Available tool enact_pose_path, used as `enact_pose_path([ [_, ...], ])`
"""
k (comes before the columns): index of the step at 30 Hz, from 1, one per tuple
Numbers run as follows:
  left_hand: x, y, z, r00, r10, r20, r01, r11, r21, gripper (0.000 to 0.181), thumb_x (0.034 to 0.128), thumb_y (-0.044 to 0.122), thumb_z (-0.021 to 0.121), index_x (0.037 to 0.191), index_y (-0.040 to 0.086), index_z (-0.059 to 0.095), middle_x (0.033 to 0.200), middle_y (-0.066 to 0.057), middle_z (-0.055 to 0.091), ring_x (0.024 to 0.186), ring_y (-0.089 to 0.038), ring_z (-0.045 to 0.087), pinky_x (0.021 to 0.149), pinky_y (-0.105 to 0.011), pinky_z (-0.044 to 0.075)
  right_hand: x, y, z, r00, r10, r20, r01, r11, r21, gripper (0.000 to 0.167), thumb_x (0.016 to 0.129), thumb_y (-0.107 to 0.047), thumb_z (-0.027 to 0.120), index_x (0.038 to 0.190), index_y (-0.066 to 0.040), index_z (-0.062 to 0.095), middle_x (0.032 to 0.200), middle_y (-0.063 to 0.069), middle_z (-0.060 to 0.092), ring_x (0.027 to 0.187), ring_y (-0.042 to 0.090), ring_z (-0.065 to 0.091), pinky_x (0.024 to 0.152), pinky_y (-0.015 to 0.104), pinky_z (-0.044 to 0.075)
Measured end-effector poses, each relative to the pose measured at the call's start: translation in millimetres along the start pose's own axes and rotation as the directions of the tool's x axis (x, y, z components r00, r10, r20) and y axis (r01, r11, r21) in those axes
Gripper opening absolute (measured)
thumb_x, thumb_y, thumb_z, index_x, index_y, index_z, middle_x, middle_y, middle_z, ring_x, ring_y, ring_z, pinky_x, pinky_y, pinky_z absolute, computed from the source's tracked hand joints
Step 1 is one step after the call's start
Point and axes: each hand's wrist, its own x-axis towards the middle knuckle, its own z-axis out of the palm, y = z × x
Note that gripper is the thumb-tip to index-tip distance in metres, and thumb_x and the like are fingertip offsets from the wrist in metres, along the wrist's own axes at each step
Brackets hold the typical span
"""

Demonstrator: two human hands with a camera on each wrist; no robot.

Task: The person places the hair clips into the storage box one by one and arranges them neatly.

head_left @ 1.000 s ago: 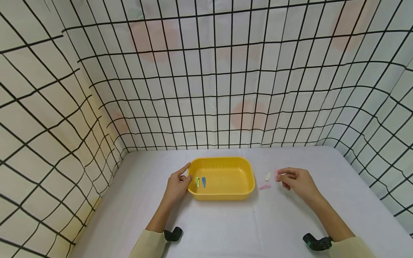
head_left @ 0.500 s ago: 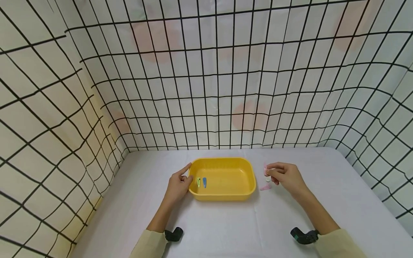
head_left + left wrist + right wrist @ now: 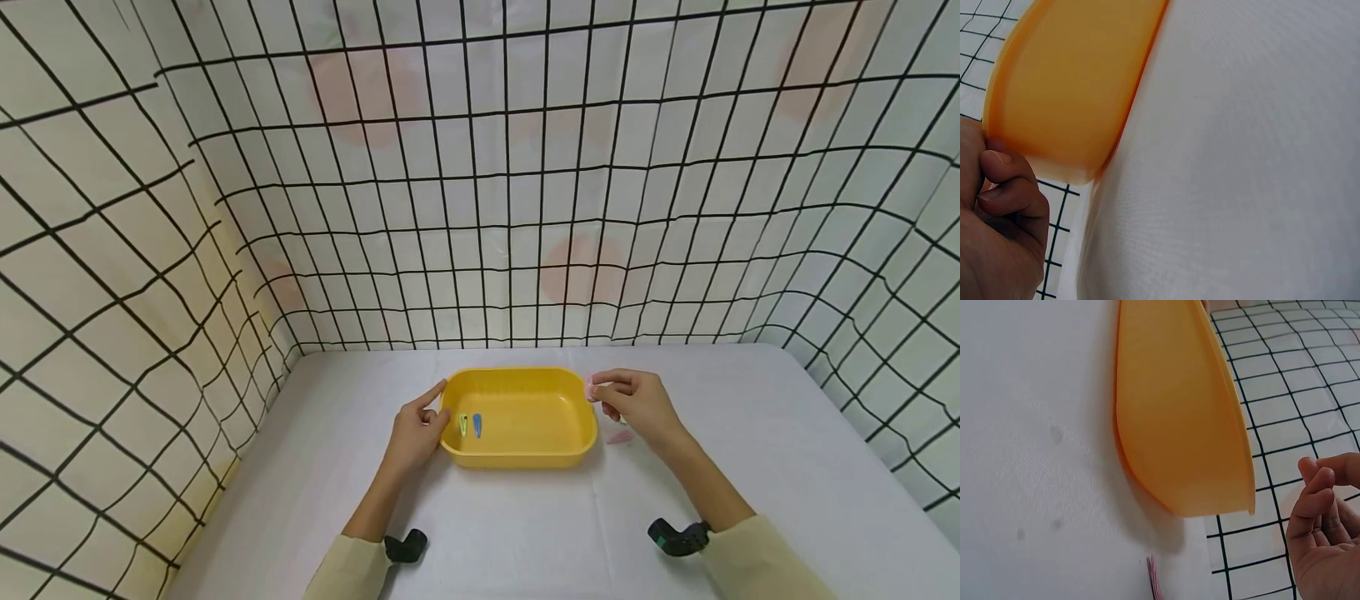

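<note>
A yellow tray [image 3: 517, 459] stands on the white table, with a green clip [image 3: 463, 425] and a blue clip [image 3: 477, 426] lying at its left inside. My left hand [image 3: 415, 432] grips the tray's left rim between thumb and fingers. At the tray's right rim, my right hand [image 3: 639, 406] pinches a pink clip [image 3: 591, 388] between thumb and fingertips. Another pink clip [image 3: 620, 437] lies on the table below that hand, and a pale clip beside it is mostly hidden by the fingers. In the right wrist view, a pink clip [image 3: 1154, 578] shows near the bottom edge.
The white tabletop [image 3: 510, 533] reaches to a white wall covered by black grid lines [image 3: 511, 225] at the back and both sides. Dark devices are strapped at both wrists, the left one [image 3: 406, 546] and the right one [image 3: 678, 537].
My right hand has moved left with the pink clip, from beyond the loose clips to the tray's right rim. My left hand has stayed on the tray.
</note>
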Motion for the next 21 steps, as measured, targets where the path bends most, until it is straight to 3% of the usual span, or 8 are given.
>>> enact_pose_path([
  [5, -0.5, 0.3, -0.2, 1.000, 0.006, 0.004, -0.006, 1.000, -0.007, 0.055, 0.0980, 0.021, 0.064, 0.151, 0.026, 0.054, 0.056, 0.002, 0.045, 0.045, -0.013, 0.039, 0.043, -0.019, 0.036, 5.0, -3.7, 10.6, 1.000, 0.011, 0.018, -0.011, 1.000, 0.008, 0.032, 0.098, -0.022, 0.070, 0.120, 0.001, 0.071, 0.088, 0.018, 0.072, 0.064, 0.014, 0.056, 0.061, 0.024, 0.053],
  [12, -0.9, -0.2, -0.4, 0.999, 0.033, -0.001, -0.033, 0.999, -0.003, 0.054, 0.0986, 0.020, 0.063, 0.152, 0.024, 0.054, 0.055, 0.002, 0.044, 0.044, -0.012, 0.038, 0.042, -0.020, 0.036, 10.4, -8.0, 26.8, 0.999, 0.030, 0.027, -0.030, 0.999, 0.023, 0.029, 0.097, -0.018, 0.071, 0.119, 0.001, 0.072, 0.088, 0.019, 0.072, 0.064, 0.014, 0.056, 0.060, 0.022, 0.052],
  [21, 0.3, -0.8, -0.1, 1.000, 0.030, 0.004, -0.030, 0.999, -0.014, 0.054, 0.0983, 0.020, 0.064, 0.152, 0.023, 0.054, 0.055, 0.002, 0.045, 0.044, -0.012, 0.038, 0.043, -0.019, 0.036, 16.4, -11.4, 48.6, 0.997, -0.008, 0.073, 0.005, 0.999, 0.047, 0.026, 0.096, -0.013, 0.069, 0.117, 0.003, 0.072, 0.092, 0.017, 0.076, 0.062, 0.013, 0.056, 0.058, 0.020, 0.051],
])
